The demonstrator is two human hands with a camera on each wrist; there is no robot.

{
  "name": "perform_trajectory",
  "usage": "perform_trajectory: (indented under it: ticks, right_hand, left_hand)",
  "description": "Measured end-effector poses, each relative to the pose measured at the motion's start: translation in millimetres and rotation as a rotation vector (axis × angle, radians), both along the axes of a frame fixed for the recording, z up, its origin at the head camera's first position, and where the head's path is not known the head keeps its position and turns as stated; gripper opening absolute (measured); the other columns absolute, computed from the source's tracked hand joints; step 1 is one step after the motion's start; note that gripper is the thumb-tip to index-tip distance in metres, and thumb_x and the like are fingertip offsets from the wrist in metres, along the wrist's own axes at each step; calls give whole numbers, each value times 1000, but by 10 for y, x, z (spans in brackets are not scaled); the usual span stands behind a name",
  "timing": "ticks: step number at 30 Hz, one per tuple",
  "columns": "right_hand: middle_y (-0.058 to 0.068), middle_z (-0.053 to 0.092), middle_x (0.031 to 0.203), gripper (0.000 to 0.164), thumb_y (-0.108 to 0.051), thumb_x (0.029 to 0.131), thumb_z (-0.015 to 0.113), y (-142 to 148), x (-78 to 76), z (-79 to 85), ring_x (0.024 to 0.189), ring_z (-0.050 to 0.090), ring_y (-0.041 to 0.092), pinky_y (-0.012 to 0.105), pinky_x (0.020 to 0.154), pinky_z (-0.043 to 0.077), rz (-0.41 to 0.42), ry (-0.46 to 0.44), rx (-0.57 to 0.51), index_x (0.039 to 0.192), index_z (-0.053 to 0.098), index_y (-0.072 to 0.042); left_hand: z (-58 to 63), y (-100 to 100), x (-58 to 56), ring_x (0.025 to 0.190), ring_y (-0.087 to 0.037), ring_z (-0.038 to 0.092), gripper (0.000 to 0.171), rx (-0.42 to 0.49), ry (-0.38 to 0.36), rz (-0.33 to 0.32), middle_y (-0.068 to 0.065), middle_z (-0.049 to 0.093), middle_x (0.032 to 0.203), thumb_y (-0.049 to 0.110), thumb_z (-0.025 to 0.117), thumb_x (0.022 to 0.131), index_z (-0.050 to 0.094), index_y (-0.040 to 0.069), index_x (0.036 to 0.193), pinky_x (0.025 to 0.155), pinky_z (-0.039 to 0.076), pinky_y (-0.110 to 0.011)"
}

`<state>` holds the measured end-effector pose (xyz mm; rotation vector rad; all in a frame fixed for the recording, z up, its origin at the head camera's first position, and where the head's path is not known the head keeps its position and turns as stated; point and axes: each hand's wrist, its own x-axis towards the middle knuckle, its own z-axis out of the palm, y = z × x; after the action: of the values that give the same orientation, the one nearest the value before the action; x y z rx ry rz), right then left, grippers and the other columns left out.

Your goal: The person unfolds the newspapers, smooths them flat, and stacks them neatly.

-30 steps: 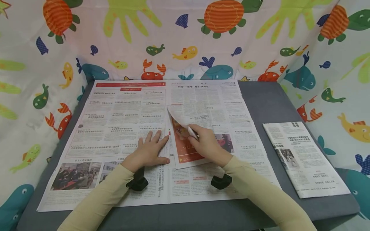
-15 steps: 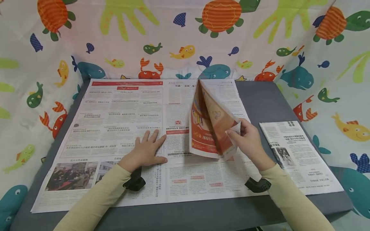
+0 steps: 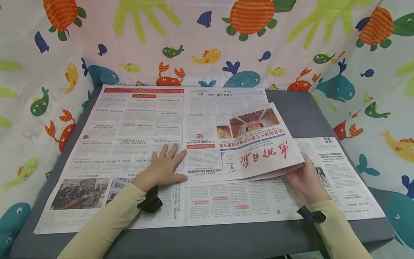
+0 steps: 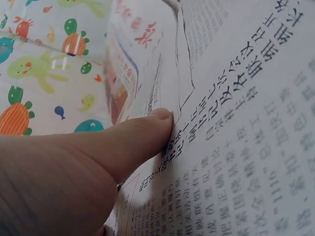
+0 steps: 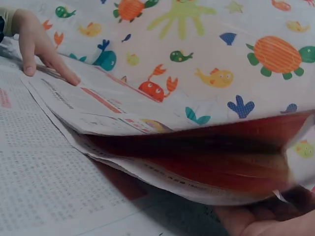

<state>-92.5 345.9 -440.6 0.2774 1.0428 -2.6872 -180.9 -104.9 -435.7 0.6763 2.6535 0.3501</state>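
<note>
A large newspaper [image 3: 129, 126] lies spread across the grey table. My left hand [image 3: 161, 169] rests on it near the centre fold, fingers spread; its thumb [image 4: 142, 135] lies on the print in the left wrist view. On the right half is a smaller folded newspaper section [image 3: 258, 144] with a red masthead and a photo, upside down to me. My right hand [image 3: 304, 181] holds this section by its near right corner. In the right wrist view its layers gape, with a red-orange page [image 5: 221, 167] inside, and the right fingers [image 5: 261, 216] sit under the lower edge.
Another folded newspaper [image 3: 349, 190] lies at the table's right side, partly behind my right hand. Grey tabletop [image 3: 300, 111] shows at the back right and along the front edge. A curtain [image 3: 194, 36] printed with sea animals hangs behind and at both sides.
My right hand has swung from the middle to the right, turning the lifted corner over so the red masthead side now faces up. The left hand has stayed put.
</note>
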Motion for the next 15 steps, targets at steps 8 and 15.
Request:
perform_trajectory:
  ticks: [8,15]
  right_hand:
    - [-3,-12,174,87,-60,105,34,4,28,-50,161,-8,16,42,129,-1,-39,-104,76,162,-20,-23]
    - [-4,18,170,73,-45,110,32,-9,47,-67,161,-6,14,40,126,4,-9,-55,70,164,-12,-24]
  left_hand:
    - [10,0,-11,156,-54,4,97,-7,17,-5,-21,11,171,58,73,86,29,16,162,114,10,-82]
    - [-3,0,1,155,-55,5,97,6,17,2,-22,13,171,57,74,85,31,17,162,113,9,-83]
